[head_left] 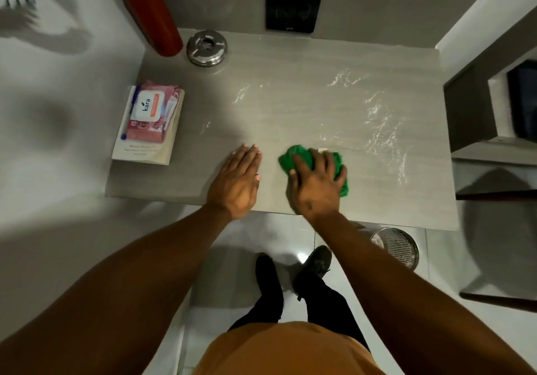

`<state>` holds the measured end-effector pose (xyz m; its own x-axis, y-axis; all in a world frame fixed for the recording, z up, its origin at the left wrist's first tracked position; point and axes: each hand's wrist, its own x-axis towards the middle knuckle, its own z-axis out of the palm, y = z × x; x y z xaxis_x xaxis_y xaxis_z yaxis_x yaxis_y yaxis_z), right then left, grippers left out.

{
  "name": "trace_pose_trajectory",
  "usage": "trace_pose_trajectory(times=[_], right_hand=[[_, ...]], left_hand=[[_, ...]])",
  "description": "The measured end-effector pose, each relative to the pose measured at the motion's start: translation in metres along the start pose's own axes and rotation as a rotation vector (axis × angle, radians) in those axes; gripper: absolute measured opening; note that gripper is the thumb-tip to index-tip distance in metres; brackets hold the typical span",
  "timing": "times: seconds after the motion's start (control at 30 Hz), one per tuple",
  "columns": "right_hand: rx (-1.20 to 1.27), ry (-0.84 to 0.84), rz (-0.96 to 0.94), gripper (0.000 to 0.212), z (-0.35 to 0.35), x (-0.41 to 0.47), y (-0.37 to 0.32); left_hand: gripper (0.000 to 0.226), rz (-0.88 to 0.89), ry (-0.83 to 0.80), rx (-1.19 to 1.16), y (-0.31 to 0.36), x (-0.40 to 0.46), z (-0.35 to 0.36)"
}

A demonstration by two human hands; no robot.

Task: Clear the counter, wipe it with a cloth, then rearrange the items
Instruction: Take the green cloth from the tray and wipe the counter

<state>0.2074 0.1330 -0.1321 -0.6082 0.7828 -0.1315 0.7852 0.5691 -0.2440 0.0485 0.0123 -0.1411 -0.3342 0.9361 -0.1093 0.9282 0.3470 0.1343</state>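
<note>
The wiping step is judged in hand: a green cloth [315,168] is pressed under the right hand [316,184] at the near worktop [290,107], the left hand [235,181] laid flat with fingers [247,156] extended and empty, and the dry left side is judged next.

Non-task stuff: black wall socket [293,10] above counter's far edge, perforated steel bin [398,249] on floor below near-right edge.

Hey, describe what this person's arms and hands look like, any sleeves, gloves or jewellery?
Both forearms are bare up to the bottom of the picture, with no sleeve showing. The left hand and right hand wear no gloves, and no rings, watch or bracelet can be seen. The fingernails look short. An orange top shows below.
</note>
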Motion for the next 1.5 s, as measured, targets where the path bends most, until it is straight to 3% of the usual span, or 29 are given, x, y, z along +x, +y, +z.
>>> trace_pose_trajectory(times=[0.17,0.33,0.43,0.53,0.73,0.87,0.97,1.07,1.2,1.37,1.43,1.5], right_hand=[[-0.143,-0.08,-0.219,0.043,0.005,-0.057,0.033],[-0.019,-0.025,-0.02,0.044,0.001,-0.023,0.006],[-0.051,-0.041,-0.088,0.044,0.007,-0.031,-0.014],[-0.116,-0.081,-0.162,0.044,0.001,-0.053,0.026],[-0.06,0.042,0.272,0.049,-0.032,-0.024,0.131],[0.109,0.132,0.591,0.047,-0.044,0.053,0.125],[0.104,0.133,0.443,0.047,-0.026,0.042,0.086],[0.004,0.156,0.248,0.046,-0.012,-0.021,0.094],[-0.011,0.168,0.389,0.047,-0.016,-0.023,0.155],[0.142,0.252,0.678,0.05,-0.048,0.104,0.169],[0.152,0.215,0.625,0.052,-0.042,0.121,0.143],[0.067,0.203,0.449,0.049,-0.029,0.095,0.115]], left_hand=[[0.058,-0.012,-0.004,-0.009,-0.002,0.001,0.004],[0.058,-0.02,-0.008,-0.009,-0.002,0.002,0.004],[0.058,-0.014,-0.021,0.007,-0.002,0.0,0.003],[0.061,-0.013,-0.055,0.033,-0.002,0.002,0.001],[0.068,-0.055,-0.072,0.071,0.023,0.013,0.005],[0.068,-0.082,-0.059,0.044,0.052,0.029,0.016],[0.068,-0.076,-0.034,0.057,0.055,0.033,0.017],[0.067,-0.075,-0.016,0.028,0.056,0.033,0.014],[0.067,-0.07,0.008,-0.003,0.056,0.032,0.013],[0.066,-0.065,0.032,-0.006,0.057,0.032,0.009],[0.065,-0.06,0.04,-0.017,0.057,0.031,0.009],[0.066,-0.058,0.019,-0.017,0.056,0.032,0.008]])
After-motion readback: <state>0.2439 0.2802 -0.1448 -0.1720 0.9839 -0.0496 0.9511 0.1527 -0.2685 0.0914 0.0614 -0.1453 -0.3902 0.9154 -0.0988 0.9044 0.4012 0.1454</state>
